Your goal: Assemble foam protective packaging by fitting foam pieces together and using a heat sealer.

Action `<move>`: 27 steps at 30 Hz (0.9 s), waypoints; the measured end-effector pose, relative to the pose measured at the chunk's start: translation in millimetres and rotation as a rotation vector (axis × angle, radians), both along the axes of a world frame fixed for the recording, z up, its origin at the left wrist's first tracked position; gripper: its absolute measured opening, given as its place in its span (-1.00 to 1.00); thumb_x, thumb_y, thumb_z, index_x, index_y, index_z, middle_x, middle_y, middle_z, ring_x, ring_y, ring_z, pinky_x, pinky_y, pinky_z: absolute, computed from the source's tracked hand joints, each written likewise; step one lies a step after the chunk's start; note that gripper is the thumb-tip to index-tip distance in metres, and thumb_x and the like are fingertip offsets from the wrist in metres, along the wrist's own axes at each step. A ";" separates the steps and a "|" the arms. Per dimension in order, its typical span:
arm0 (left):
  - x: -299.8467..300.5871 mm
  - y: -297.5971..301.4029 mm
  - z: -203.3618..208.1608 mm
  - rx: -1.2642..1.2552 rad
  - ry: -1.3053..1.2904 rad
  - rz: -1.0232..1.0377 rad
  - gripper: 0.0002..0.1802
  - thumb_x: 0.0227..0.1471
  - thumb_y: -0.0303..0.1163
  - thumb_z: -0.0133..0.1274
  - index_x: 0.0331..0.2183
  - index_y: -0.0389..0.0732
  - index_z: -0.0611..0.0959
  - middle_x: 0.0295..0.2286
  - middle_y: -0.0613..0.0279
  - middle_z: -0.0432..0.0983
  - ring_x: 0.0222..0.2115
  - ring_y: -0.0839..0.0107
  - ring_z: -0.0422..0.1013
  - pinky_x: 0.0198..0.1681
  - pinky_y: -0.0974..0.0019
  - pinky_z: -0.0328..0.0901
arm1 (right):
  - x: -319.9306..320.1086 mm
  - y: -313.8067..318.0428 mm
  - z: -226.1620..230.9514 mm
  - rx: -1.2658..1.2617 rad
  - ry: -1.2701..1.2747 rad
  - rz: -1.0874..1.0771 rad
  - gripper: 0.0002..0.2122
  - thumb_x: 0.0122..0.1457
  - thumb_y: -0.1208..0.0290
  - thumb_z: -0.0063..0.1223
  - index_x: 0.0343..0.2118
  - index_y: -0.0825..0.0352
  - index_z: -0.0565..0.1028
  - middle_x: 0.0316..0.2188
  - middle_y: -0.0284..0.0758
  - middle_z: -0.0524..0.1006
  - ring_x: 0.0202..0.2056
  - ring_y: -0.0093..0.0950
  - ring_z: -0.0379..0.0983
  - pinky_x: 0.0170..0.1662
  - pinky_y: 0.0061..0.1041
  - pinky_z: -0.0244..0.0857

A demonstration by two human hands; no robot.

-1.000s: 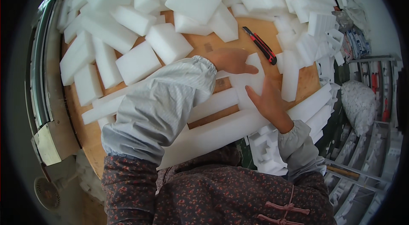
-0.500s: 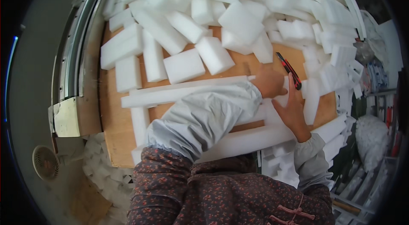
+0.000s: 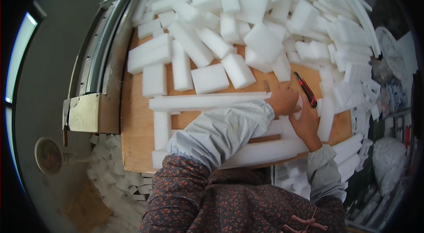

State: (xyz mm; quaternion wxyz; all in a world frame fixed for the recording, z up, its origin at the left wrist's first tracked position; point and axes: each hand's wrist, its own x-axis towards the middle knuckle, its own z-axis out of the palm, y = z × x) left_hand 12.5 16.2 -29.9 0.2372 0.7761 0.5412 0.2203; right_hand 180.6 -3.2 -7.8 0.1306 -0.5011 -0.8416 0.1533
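One small white foam block (image 3: 298, 108) sits clasped between your left hand (image 3: 282, 99) and right hand (image 3: 305, 123), at about three o'clock on the wooden tabletop (image 3: 132, 144). One red-and-black utility knife (image 3: 305, 89) lies just beside your hands at one o'clock. Three long white foam strips (image 3: 207, 100) lie across the board, with dozens of cut blocks heaped at twelve o'clock.

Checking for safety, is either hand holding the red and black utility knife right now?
No, the utility knife lies on the board just beyond the right hand.
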 end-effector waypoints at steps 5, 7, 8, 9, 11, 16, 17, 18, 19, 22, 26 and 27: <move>-70.7 -41.4 32.5 0.243 -0.079 -0.005 -0.45 0.03 -0.10 0.17 -0.02 -0.25 0.55 0.00 0.01 0.43 0.18 0.07 0.19 0.15 -0.09 0.13 | 4.5 -11.7 22.1 -0.031 0.051 -0.011 -0.26 0.10 0.35 0.20 0.31 0.33 0.06 0.18 0.01 0.32 0.16 -0.03 0.31 0.13 -0.22 0.25; -120.4 -61.4 48.1 0.234 -0.079 0.109 -0.51 0.02 -0.24 0.21 -0.01 -0.19 0.56 -0.01 0.05 0.46 0.14 0.03 0.25 0.14 -0.03 0.16 | 11.7 -12.4 26.8 0.103 0.023 0.021 -0.29 0.12 0.37 0.19 0.29 0.35 0.10 0.17 -0.01 0.34 0.16 -0.05 0.30 0.15 -0.24 0.23; -150.5 -72.7 50.8 0.304 -0.102 0.194 -0.54 0.02 -0.29 0.23 -0.02 -0.17 0.58 -0.04 0.05 0.49 0.11 0.01 0.29 0.15 0.00 0.17 | 12.0 -10.0 30.2 0.220 -0.023 0.028 -0.33 0.13 0.39 0.18 0.27 0.37 0.14 0.16 -0.03 0.35 0.16 -0.08 0.29 0.17 -0.27 0.21; -185.5 -85.6 50.0 0.372 -0.126 0.275 -0.57 0.02 -0.33 0.24 -0.04 -0.16 0.59 -0.08 0.04 0.52 0.07 -0.01 0.33 0.15 0.02 0.19 | 7.1 -8.2 35.5 0.231 -0.009 0.028 -0.33 0.13 0.39 0.18 0.27 0.37 0.14 0.16 -0.03 0.35 0.16 -0.08 0.29 0.17 -0.27 0.21; -248.5 -117.4 43.3 0.264 -0.208 0.509 -0.65 0.05 -0.36 0.23 -0.10 -0.21 0.63 -0.18 0.01 0.58 -0.06 0.04 0.46 0.14 0.08 0.26 | -2.3 -6.8 46.0 0.203 0.155 0.013 -0.39 0.13 0.41 0.18 0.23 0.38 0.22 0.14 -0.09 0.36 0.17 -0.10 0.27 0.18 -0.23 0.20; -333.9 -186.9 44.3 0.274 -0.074 0.803 -0.69 0.08 -0.35 0.18 -0.14 -0.31 0.64 -0.18 -0.04 0.60 -0.11 0.09 0.51 -0.04 0.23 0.35 | -45.3 5.9 75.8 0.270 0.149 0.133 -0.50 0.13 0.50 0.16 0.14 0.43 0.31 0.05 -0.05 0.40 0.10 -0.12 0.33 0.16 -0.32 0.22; -344.9 -198.7 39.4 0.264 -0.079 0.842 -0.69 0.08 -0.35 0.19 -0.15 -0.30 0.64 -0.20 -0.05 0.60 -0.14 0.03 0.51 -0.05 0.23 0.36 | -57.0 13.4 78.5 0.254 0.149 0.207 -0.51 0.12 0.51 0.17 0.13 0.44 0.33 0.04 -0.05 0.40 0.09 -0.10 0.33 0.15 -0.31 0.22; -353.7 -207.2 33.8 0.247 -0.103 0.872 -0.68 0.08 -0.35 0.18 -0.14 -0.32 0.63 -0.19 -0.05 0.60 -0.13 0.06 0.51 -0.05 0.23 0.36 | -64.5 25.0 75.4 0.275 0.129 0.228 -0.48 0.10 0.48 0.20 0.13 0.43 0.31 0.05 -0.03 0.38 0.08 -0.08 0.32 0.16 -0.30 0.22; -356.0 -211.4 30.8 0.226 -0.128 0.902 -0.66 0.08 -0.35 0.18 -0.13 -0.33 0.63 -0.18 -0.05 0.60 -0.12 0.08 0.52 -0.04 0.24 0.35 | -73.5 37.6 71.8 0.285 0.126 0.219 -0.48 0.10 0.48 0.20 0.13 0.43 0.31 0.05 -0.03 0.38 0.08 -0.08 0.32 0.16 -0.30 0.22; -352.9 -219.6 27.8 0.185 -0.204 0.963 -0.64 0.08 -0.35 0.18 -0.12 -0.37 0.63 -0.18 -0.07 0.60 -0.11 0.12 0.52 -0.02 0.23 0.35 | -104.8 75.9 61.7 0.331 0.154 0.289 -0.38 0.06 0.42 0.27 0.18 0.40 0.28 0.10 -0.02 0.33 0.13 -0.07 0.26 0.18 -0.27 0.19; -362.8 -238.1 -9.0 0.149 -0.180 1.014 -0.61 0.08 -0.33 0.18 -0.11 -0.39 0.62 -0.17 -0.13 0.59 -0.09 0.08 0.52 -0.01 0.24 0.34 | -158.9 108.2 46.7 0.415 -0.004 0.342 -0.21 -0.03 0.31 0.36 0.27 0.28 0.19 0.19 -0.01 0.23 0.21 -0.03 0.15 0.21 -0.15 0.13; -361.5 -240.6 -13.1 0.150 -0.183 1.020 -0.61 0.08 -0.33 0.18 -0.11 -0.39 0.62 -0.17 -0.13 0.59 -0.09 0.08 0.52 -0.01 0.24 0.34 | -168.5 111.9 43.2 0.445 -0.059 0.360 -0.17 -0.05 0.29 0.37 0.30 0.24 0.16 0.21 -0.01 0.21 0.23 -0.01 0.12 0.22 -0.12 0.11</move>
